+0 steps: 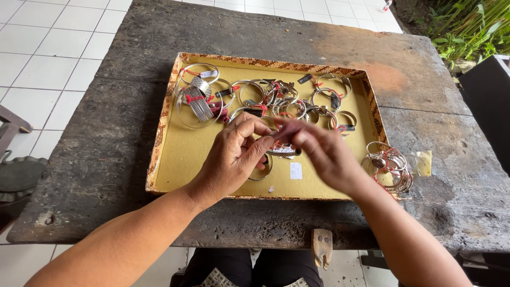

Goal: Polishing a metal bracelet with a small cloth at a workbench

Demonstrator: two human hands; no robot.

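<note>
The tray (175, 154) is mustard yellow inside, with a rim in a brown and cream patterned print. The bangles (276, 98) lying in it are silver, many tied with red thread and small black tags; one wide cuff (201, 98) is silver with ribbed lines. A second pile of silver bangles (390, 165) with red thread sits on the dark grey, weathered wooden table (106, 154), which carries a rusty orange patch. The floor tiles (48, 42) are white. The plants (467, 26) are green.
</note>
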